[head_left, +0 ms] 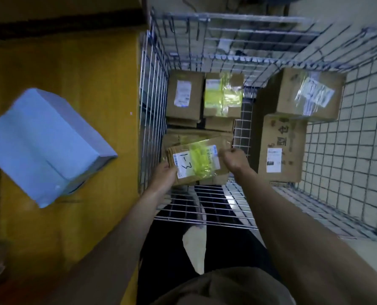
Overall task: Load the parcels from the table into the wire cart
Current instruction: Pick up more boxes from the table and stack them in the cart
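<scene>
Both hands [199, 166] on parcel [196, 162] over cart [205, 208]

I count five brown cardboard parcels [185, 94] in one silver wire cart [152, 84], and one pale blue box [44, 146] on the yellow table [73, 73].

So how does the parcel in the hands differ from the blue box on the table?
The parcel is brown cardboard with yellow tape and a label marked 1-3; the blue box is plain. The parcel is held inside the cart by both hands; the blue box lies untouched on the table. Both are box-shaped.
</scene>
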